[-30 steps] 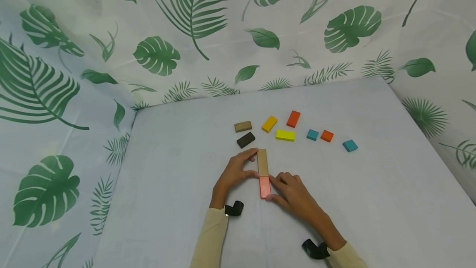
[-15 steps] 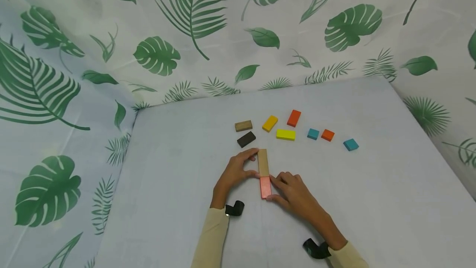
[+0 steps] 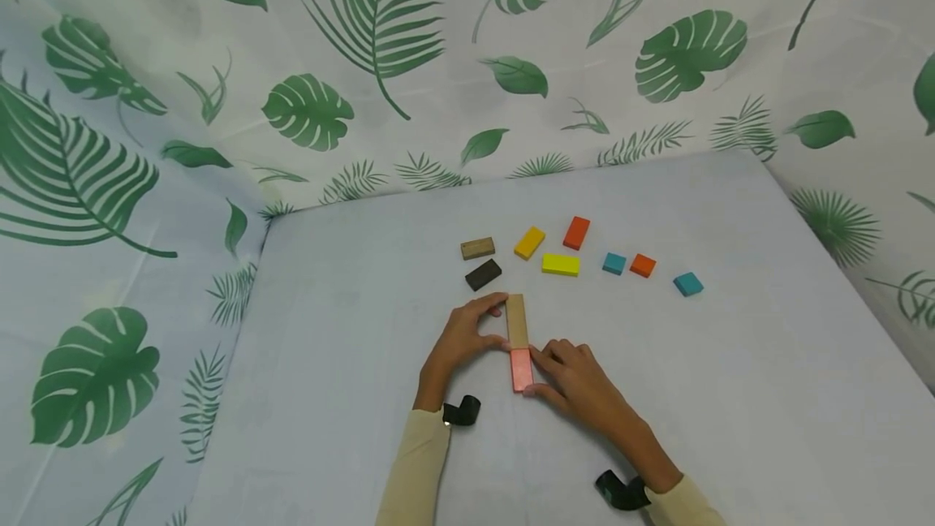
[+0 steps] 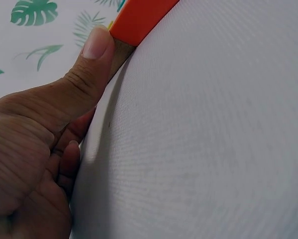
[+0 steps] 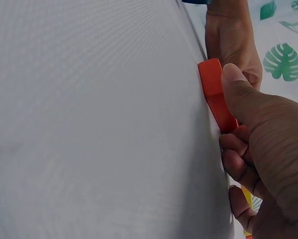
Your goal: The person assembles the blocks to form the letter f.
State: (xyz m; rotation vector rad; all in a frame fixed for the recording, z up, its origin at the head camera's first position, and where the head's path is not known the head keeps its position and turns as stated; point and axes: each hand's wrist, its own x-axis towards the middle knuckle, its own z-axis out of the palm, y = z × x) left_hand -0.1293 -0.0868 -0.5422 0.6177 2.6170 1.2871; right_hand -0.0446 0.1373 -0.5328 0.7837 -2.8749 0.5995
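Note:
A light-wood block [image 3: 516, 321] and a salmon-red block [image 3: 522, 370], orange-red in the wrist views, lie end to end in one line on the white tabletop. My left hand [image 3: 462, 335] holds the wooden block from its left side, index finger at the far end and thumb by the joint. From the right, my right hand [image 3: 577, 380] grips the salmon-red block, its thumb on the near end and index finger close to the joint. The left wrist view has the left thumb [image 4: 96, 50] beside the seam. In the right wrist view the right thumb [image 5: 236, 82] lies against the salmon-red block's end.
Beyond the hands lie a brown block [image 3: 478, 247], a black block [image 3: 484, 274], an amber block [image 3: 529, 242], a yellow block [image 3: 560, 265] and a red block [image 3: 576, 233]. Farther right are two blue blocks [image 3: 614, 264] and an orange block [image 3: 643, 265]. Leaf-print cloth [image 3: 416, 63] hangs behind.

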